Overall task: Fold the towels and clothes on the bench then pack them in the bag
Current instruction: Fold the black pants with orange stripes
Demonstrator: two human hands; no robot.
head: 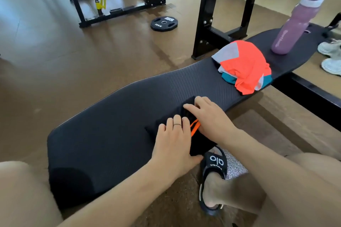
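Observation:
A folded black garment with orange stripes (198, 138) lies on the near right side of the black bench (114, 116). My left hand (175, 140) presses flat on its left part, fingers straight, a ring on one finger. My right hand (208, 116) lies flat across its far part, fingers stretched toward the left. Farther along the bench sits a loose pile of clothes (243, 64): an orange and grey piece on top, a teal one beneath. No bag is in view.
A purple water bottle (297, 26) stands upright at the bench's far end. White sneakers (332, 55) lie on the floor beyond it. A black rack post (206, 11) rises behind the bench, and a weight plate (163, 23) lies on the floor. My slippered foot (214, 177) is beside the bench.

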